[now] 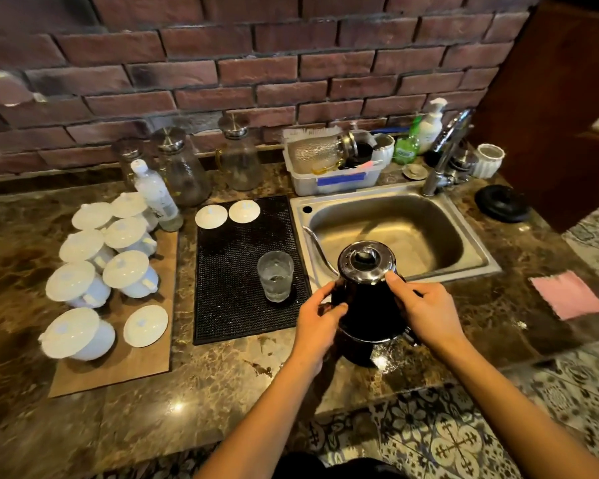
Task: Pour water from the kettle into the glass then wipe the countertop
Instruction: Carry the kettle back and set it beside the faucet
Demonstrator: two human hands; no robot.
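1. Nearest the viewer, two bare forearms reach forward over a brown marbled countertop (194, 385), with patterned floor tiles below its front edge.
2. The left hand (317, 321) curls around the left side of a black kettle (367, 302), fingers closed against its body.
3. The right hand (424, 311) wraps the kettle's right side, fingers closed on it, thumb up by the shiny lid rim.
4. The kettle stands upright on a dark round base, on the counter in front of the sink. Its thin gooseneck spout (317, 245) curves up to the left.
5. Just left of the kettle, a clear glass (275, 276) stands upright on a black textured mat (236, 271); it appears to hold some water.
6. To the right, well apart from the hands, a pink cloth (567, 294) lies flat on the counter.
7. Far left, a wooden board (142, 361) carries white lidded cups (78, 335) and loose lids.
8. Behind the kettle sits a steel sink (388, 229), with its tap (445, 157) at the back right.
9. Farther back stand glass carafes (184, 171), a plastic bottle (156, 195) and a grey tub (332, 171) of dishes.
10. Behind everything rises a red brick wall (256, 63).
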